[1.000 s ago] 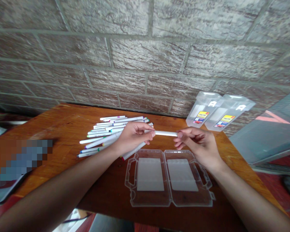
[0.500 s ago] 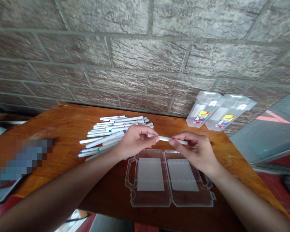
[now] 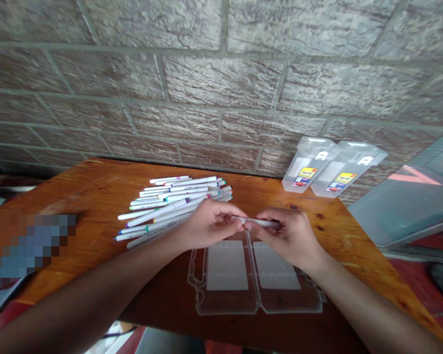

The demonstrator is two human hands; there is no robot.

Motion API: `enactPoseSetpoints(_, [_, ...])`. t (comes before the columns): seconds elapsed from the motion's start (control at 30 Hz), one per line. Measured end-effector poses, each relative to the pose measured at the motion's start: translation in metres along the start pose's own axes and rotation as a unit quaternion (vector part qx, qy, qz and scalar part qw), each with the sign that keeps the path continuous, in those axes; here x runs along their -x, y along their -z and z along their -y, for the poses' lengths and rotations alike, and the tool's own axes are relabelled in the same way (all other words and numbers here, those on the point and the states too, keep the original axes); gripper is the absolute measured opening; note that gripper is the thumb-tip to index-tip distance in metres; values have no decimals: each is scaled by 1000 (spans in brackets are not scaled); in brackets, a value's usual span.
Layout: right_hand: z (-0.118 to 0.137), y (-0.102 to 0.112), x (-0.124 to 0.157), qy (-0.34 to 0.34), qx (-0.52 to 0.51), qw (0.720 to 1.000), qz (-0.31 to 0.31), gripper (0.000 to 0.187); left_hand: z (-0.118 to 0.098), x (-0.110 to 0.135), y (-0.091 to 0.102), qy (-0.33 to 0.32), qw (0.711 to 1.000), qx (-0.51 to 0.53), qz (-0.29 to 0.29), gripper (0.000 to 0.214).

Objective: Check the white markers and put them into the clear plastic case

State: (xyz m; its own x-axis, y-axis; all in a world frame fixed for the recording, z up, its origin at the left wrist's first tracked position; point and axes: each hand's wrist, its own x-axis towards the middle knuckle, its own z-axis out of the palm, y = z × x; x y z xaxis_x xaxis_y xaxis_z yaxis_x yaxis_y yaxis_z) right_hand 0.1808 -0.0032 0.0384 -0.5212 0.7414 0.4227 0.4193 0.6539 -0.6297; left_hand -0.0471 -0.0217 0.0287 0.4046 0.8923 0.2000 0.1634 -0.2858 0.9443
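Note:
Between my two hands is a white marker (image 3: 263, 222), held crosswise above an open clear plastic case. My left hand (image 3: 214, 221) pinches its left end, and my right hand (image 3: 288, 231) grips it toward the right end, with the fingertips of both hands close together. The case (image 3: 259, 300) lies flat and unfolded on the table, a white sheet in each half; its upper edge is partly hidden by my hands. Left of my left hand lies a loose pile of white markers (image 3: 177, 199) with variously coloured ends, partly covered by that hand and forearm.
Two closed, clear plastic cases (image 3: 299, 169) with yellow and blue labels stand upright at the back right, by the stone-block wall (image 3: 192, 123). A blurred-out flat object (image 3: 29, 250) lies at the table's left. The wooden table (image 3: 339, 246) ends on the right beside a greyish panel.
My hands have come closer together along the marker, the right one moving left and slightly down. The view has shifted a little. The pile and cases stay put.

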Motion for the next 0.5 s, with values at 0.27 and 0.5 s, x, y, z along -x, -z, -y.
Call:
enactPoseSetpoints(0.27, [0, 0, 0, -24, -11, 1000, -1, 32, 1, 1, 0, -6, 1000, 12, 16, 24])
enactPoseSetpoints(0.5, [-2, 0, -2, -42, -43, 998, 0, 39, 3, 0, 3, -8, 1000, 22, 5, 27])
